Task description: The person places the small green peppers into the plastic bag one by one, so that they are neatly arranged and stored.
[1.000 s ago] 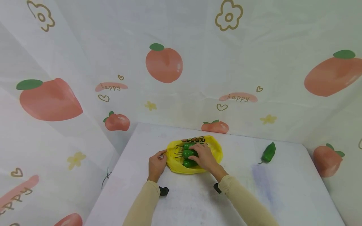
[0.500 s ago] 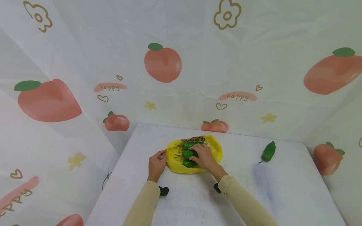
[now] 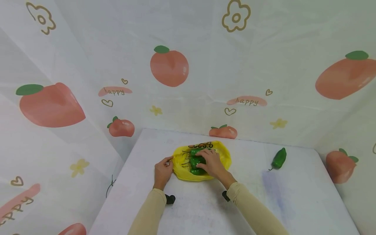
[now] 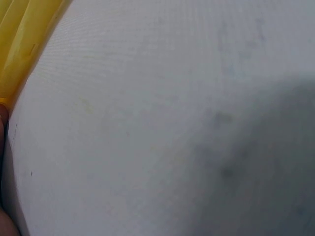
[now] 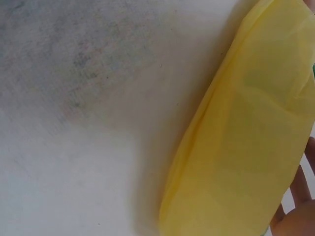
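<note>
A yellow plastic bag (image 3: 180, 171) lies on the white table, its mouth spread wide and facing up. Inside it, several green peppers (image 3: 197, 161) lie side by side with their thin stems toward the left. My left hand (image 3: 163, 170) pinches the bag's left rim between thumb and fingers. My right hand (image 3: 213, 164) reaches in from the right, thumb and fingers curled over the middle pepper, covering the peppers' right ends. In the right wrist view, the bag's yellow side (image 5: 241, 142) hides most of the right hand's fingers (image 5: 300, 189).
A single green pepper (image 3: 278, 159) lies on the table (image 3: 252, 209) to the right. A dark thin stem (image 3: 110, 185) pokes up at the table's left edge. Printed white cloth (image 3: 202, 71) hangs behind and at both sides.
Under the right hand, the peppers in the bag have shifted slightly; the front pepper's stem now shows on its left. Both hands keep nearly the same place.
</note>
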A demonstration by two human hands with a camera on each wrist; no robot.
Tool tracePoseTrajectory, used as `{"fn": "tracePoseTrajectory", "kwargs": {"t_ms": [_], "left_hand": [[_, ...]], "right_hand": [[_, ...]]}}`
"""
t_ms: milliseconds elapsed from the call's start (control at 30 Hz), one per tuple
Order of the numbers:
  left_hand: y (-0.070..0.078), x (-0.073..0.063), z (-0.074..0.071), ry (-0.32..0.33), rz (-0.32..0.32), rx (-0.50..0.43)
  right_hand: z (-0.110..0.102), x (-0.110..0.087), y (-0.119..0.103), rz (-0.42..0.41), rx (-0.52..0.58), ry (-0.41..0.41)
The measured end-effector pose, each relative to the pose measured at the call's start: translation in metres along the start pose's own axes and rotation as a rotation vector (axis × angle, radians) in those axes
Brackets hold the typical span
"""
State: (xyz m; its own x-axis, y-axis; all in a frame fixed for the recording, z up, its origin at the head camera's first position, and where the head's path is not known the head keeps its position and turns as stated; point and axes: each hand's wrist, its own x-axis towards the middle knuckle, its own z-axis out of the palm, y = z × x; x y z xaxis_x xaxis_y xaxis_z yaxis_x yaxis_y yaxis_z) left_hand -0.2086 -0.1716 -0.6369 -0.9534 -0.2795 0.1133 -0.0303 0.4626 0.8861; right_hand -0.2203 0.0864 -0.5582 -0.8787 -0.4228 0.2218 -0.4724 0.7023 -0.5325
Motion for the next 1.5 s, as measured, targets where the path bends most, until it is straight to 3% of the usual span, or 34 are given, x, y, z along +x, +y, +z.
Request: {"fn": "tracePoseTrajectory", "kwargs": {"t_ms": [267,500,800,1500], "left_hand": [[0.003,-0.001,-0.001,-0.013,-0.017,0.005],[0.004,-0.002,-0.002,-0.02,-0.022,0.002],[-0.003,0.002,0.0,-0.008,0.004,0.009],[-0.007,0.002,0.002,0.004,0.032,0.043]], "right_hand": [[-0.007,0.0,0.001,-0.015,-0.096,0.056],[-0.018,-0.003,0.0,0.071,-0.192,0.009],[-0.027,-0.01,0.01,0.131,-0.296,0.014],[-0.062,-0.041,0.057,0.291,-0.326,-0.032]]}}
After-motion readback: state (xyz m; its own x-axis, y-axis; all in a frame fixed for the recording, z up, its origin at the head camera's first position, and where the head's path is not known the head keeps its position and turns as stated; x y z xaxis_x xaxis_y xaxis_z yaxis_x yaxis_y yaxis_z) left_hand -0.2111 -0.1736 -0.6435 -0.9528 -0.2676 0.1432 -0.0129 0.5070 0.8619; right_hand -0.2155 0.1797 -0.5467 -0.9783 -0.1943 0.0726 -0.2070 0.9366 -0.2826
